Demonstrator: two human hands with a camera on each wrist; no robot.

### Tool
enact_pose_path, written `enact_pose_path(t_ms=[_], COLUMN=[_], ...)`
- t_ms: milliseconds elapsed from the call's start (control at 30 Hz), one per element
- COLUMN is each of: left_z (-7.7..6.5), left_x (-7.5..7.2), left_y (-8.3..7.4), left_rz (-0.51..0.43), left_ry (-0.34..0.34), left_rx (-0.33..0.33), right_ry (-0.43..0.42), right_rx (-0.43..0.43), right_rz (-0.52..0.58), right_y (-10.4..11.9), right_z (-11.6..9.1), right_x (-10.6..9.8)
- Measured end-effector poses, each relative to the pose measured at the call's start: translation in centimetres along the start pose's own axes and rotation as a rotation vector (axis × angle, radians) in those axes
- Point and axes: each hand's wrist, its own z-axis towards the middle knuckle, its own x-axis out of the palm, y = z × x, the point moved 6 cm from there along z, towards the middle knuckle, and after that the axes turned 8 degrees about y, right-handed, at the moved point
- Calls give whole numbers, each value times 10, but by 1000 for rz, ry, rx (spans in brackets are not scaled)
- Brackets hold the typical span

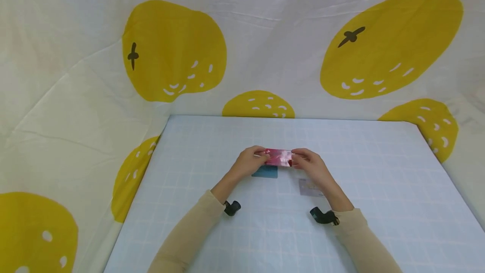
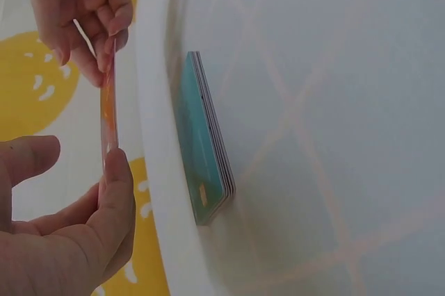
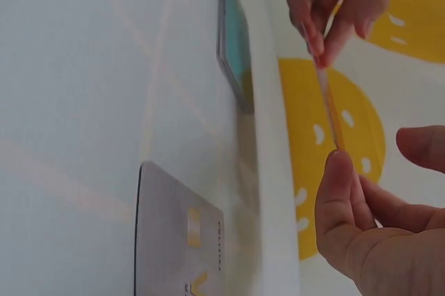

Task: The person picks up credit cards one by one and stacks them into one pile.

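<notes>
A shiny pink-red card (image 1: 279, 157) is held level by its two short ends, one in each hand. My left hand (image 1: 249, 162) pinches the left end, and my right hand (image 1: 308, 163) pinches the right end. From the left wrist view the card (image 2: 109, 112) appears nearly edge-on, raised above the table. Just below and nearer lies a teal stack of cards (image 1: 265, 172), its layered edges showing in the left wrist view. A grey card (image 1: 310, 187) with a gold chip lies by my right wrist, partly covered by it in the head view.
The table (image 1: 379, 172) wears a pale blue checked cover. White cloth with yellow fruit shapes (image 1: 174, 49) hangs behind it and along its sides. Black wrist devices (image 1: 323, 215) sit at both sleeve cuffs.
</notes>
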Motion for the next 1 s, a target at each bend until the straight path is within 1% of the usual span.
enact_pose_path(t_ms=[133, 367, 633, 833, 1000], left_z=[-4, -10, -9, -11, -13], left_x=[-6, -15, -16, -17, -17], left_y=[9, 18, 33, 41, 46], left_rz=[-16, -39, -42, -24, -26], left_ry=[0, -12, -9, -17, -20], left_rx=[-23, -44, -52, -61, -77], right_ry=[21, 48, 59, 76, 75], right_rx=[9, -12, 10, 35, 47], right_rz=[13, 24, 3, -9, -8], right_y=[1, 2, -3, -8, -10], right_z=[3, 7, 10, 12, 13], right_x=[10, 25, 33, 39, 44])
